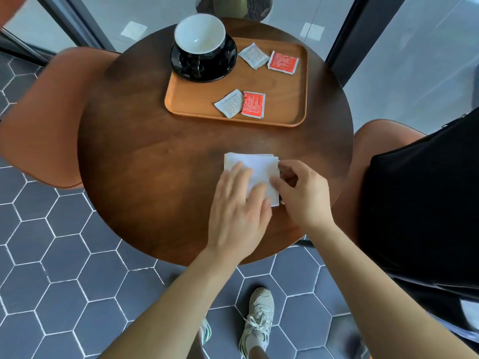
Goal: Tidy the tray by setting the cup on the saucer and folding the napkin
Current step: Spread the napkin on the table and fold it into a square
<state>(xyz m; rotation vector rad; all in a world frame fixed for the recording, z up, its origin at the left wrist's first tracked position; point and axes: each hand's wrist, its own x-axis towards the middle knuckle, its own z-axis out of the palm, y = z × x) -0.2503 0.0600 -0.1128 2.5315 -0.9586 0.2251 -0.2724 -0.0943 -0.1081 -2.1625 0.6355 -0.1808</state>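
At the table's (145, 156) six o'clock, the napkin (255, 168) is pressed by the flat, open-fingered left hand (237, 211) and pinched at its edge by the right hand (304, 195).

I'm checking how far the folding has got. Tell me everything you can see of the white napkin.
The napkin is white, soft paper or cloth by its look, already folded into a layered rough square; stacked edges show along its far and right sides. It lies flat on the round wooden table, near the person and outside the tray. The left hand presses flat on its near-left part, while the right hand pinches its right edge. Its near portion is hidden.
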